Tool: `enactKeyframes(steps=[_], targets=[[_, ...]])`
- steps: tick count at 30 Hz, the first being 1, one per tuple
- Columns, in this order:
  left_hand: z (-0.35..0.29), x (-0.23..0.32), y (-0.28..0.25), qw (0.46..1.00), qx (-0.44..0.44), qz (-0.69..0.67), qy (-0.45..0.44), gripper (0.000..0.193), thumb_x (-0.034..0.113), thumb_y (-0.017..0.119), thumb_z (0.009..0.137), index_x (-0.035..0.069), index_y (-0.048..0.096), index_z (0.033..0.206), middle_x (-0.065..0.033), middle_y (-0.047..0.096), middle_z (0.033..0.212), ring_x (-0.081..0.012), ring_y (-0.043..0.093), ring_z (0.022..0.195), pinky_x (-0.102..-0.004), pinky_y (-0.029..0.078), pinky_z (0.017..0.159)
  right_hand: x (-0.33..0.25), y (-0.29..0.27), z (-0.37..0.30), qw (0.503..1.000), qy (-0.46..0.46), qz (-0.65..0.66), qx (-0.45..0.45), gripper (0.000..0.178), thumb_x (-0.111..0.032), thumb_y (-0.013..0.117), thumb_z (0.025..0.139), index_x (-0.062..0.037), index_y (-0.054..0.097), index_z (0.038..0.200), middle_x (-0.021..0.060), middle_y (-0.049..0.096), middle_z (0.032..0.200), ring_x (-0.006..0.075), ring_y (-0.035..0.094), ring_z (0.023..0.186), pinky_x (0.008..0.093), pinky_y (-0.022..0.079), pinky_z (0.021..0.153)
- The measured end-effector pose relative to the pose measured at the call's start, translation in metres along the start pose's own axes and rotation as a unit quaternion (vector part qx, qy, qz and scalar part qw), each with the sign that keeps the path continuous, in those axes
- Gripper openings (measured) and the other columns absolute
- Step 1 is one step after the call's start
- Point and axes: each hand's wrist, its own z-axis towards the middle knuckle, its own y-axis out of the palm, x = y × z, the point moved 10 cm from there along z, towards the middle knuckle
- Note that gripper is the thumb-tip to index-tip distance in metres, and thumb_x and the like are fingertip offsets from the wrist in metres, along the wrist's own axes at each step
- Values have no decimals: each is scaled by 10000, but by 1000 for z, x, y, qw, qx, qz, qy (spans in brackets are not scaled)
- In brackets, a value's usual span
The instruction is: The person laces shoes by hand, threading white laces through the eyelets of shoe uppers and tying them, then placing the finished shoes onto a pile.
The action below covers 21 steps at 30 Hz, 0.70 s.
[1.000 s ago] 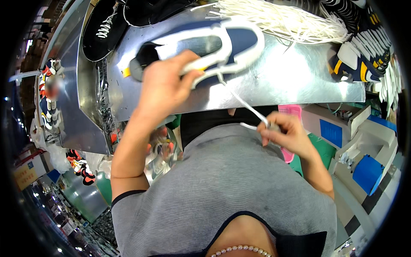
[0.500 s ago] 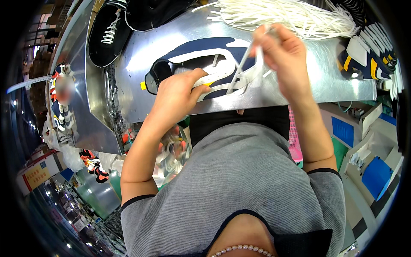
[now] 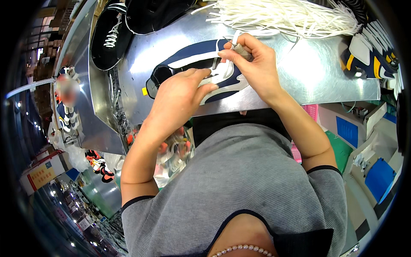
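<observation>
A navy, white and grey shoe upper (image 3: 192,50) lies flat on the metal table, its black heel lining toward the left. My left hand (image 3: 177,94) is closed on its white eyelet edge, thumb and forefinger at the near side of the opening. Over the toe end, my right hand (image 3: 259,66) grips a small hooked tool (image 3: 242,52) with a grey wrapped handle and a thin tip. A white shoelace (image 3: 217,46) loops by those fingertips and runs down to the eyelets. Whether the fingers also pinch the lace is hard to see.
A heap of white laces (image 3: 282,17) spreads along the table's far side. Black shoes (image 3: 107,40) stand at the far left, one laced in white. Stacked navy and yellow uppers (image 3: 364,60) sit at the right, above an open bin with a blue panel (image 3: 379,177).
My right hand has come left and lower, from holding the lace stretched up off the toe to a place right over the eyelets. The left hand stays on the upper.
</observation>
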Motion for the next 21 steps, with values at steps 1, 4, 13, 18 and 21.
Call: enactKeyframes(steps=[1, 4, 13, 18, 21], targets=[[4, 2, 0, 1000, 1, -2, -2, 325, 246, 660, 922, 10, 658, 1145, -172, 690, 982, -349, 661, 861, -413, 501, 752, 1, 0, 2, 1000, -7, -1, 7, 199, -162, 791, 847, -48, 627, 851, 8, 680, 709, 40, 555, 614, 239, 434, 551], [21, 4, 6, 1000, 11, -5, -10, 264, 286, 652, 921, 40, 704, 1002, -136, 687, 861, -335, 663, 773, -425, 501, 676, 11, 0, 4, 1000, -7, -9, 20, 267, -247, 799, 830, -54, 615, 840, 36, 673, 701, 105, 571, 578, 267, 444, 553], [33, -24, 29, 993, 0, -86, -83, 249, 341, 693, 876, 99, 748, 903, -105, 686, 716, -269, 674, 669, -360, 506, 625, -1, -14, -12, 993, -3, -119, -17, 349, -260, 671, 923, 26, 527, 1064, 135, 697, 791, 322, 683, 699, 390, 517, 654], [34, -29, 34, 986, -11, -131, -103, 190, 168, 714, 897, -23, 706, 900, -19, 643, 685, -51, 536, 628, -237, 446, 591, 4, -15, -53, 986, 57, -125, -93, 159, -143, 594, 950, 4, 556, 996, 147, 703, 794, 315, 698, 741, 391, 526, 695], [35, -29, 34, 985, -12, -134, -106, 195, 166, 708, 902, -28, 701, 893, -11, 626, 675, -47, 530, 631, -233, 440, 590, 6, -15, -54, 984, 67, -138, -92, 147, -152, 597, 948, -7, 574, 958, 153, 708, 810, 321, 691, 738, 402, 523, 694]])
